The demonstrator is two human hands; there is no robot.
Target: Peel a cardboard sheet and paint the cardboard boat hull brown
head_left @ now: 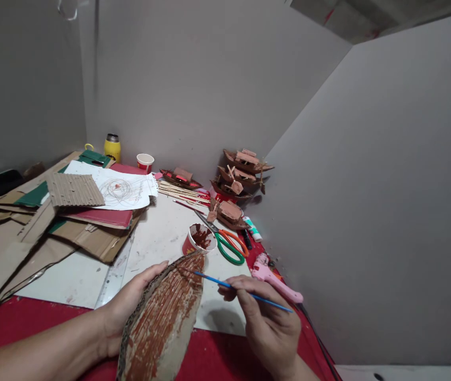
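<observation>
My left hand [120,304] grips the left edge of a leaf-shaped cardboard piece [162,323], holding it tilted over the near edge of the table. Streaks of reddish-brown paint cover much of its ridged face, while a strip along the lower right stays pale. Pinched in my right hand [270,323] is a thin blue paintbrush [209,278], its tip at the upper painted part of the cardboard. Just beyond the pointed end stands a paper cup [187,246] smeared inside with brown paint.
Green- and orange-handled scissors [229,248] lie beside the cup, with a pink glue gun [275,278] on the right. Several brown model boats [231,211] stand behind, near thin wooden sticks [181,194]. Stacked cardboard [90,241], a drawn-on paper [130,185] and a yellow bottle [112,149] occupy the left.
</observation>
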